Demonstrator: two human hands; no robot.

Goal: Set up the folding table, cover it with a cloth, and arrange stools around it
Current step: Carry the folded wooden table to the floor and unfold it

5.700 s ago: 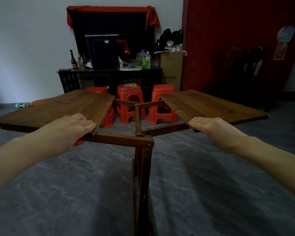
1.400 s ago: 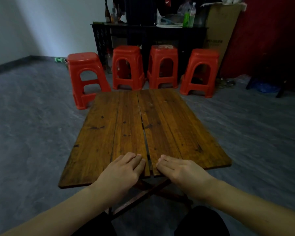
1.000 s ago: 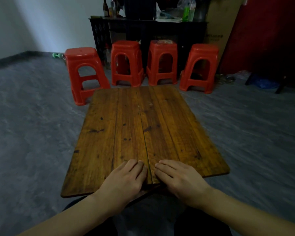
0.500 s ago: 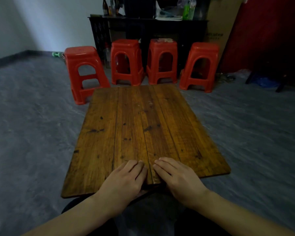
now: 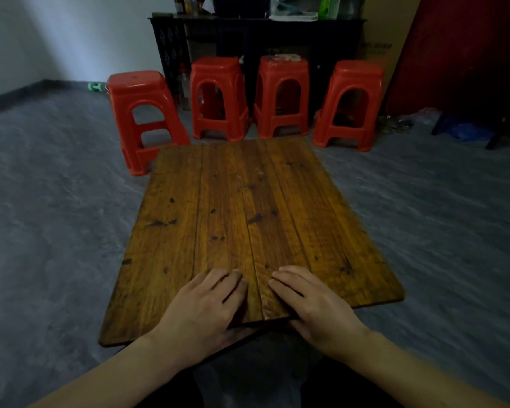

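Folding table (image 5: 248,219): centre frame, leaves flat, seam closed. Judged rigid, fairly heavy plank wood; grip near edge beside seam. Left hand (image 5: 206,307), right hand (image 5: 312,304): fingers flat on top, lower centre. Stools (image 5: 280,95): upper centre row.

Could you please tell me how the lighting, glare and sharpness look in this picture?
Head view: dim overall, brightest on the wall at upper left; the tabletop has a soft sheen, no hard glare; the stools and the left hand and right hand are sharp; the dark cabinet loses detail; the wide lens leans the uprights at the edges.
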